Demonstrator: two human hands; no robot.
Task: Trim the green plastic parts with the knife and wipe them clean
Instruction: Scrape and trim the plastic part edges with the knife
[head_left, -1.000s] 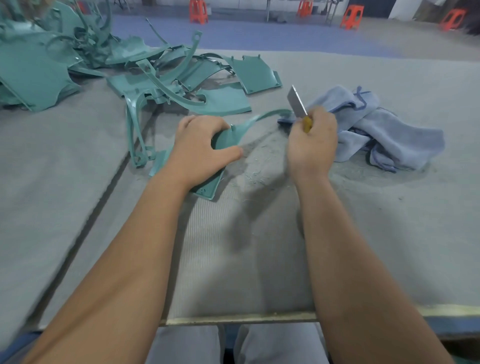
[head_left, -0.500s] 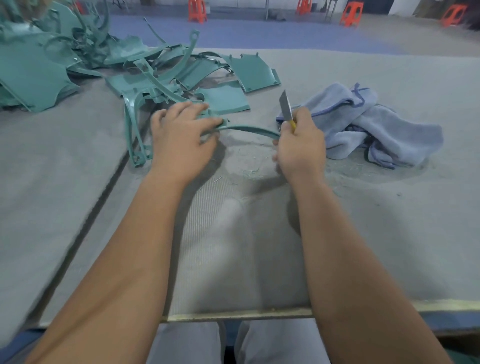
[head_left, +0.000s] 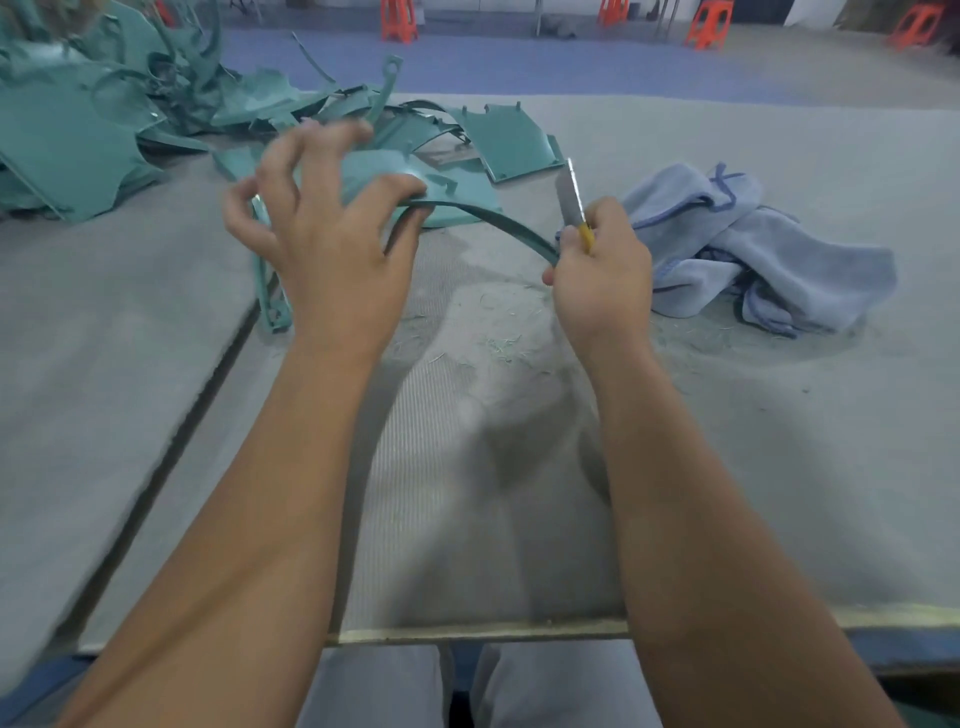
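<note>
A thin curved green plastic part (head_left: 493, 221) arcs between my two hands above the grey mat. My left hand (head_left: 332, 249) hovers over its left end with fingers spread and lifted, blurred by motion; only the thumb touches the strip. My right hand (head_left: 602, 280) grips a knife (head_left: 569, 197) with a yellow handle, blade pointing up and away, and its fingers meet the strip's right end. A blue cloth (head_left: 753, 244) lies crumpled just right of that hand.
A pile of green plastic parts (head_left: 78, 135) fills the far left, with a flat panel (head_left: 511, 140) behind the hands. Green shavings (head_left: 498, 332) litter the mat. A dark seam (head_left: 197, 395) runs between mats. The table's front edge (head_left: 467, 631) is near my lap.
My left hand has lifted its fingers off the green part and spread them, moving slightly away from me. The right hand with the knife stays at the strip's right end.
</note>
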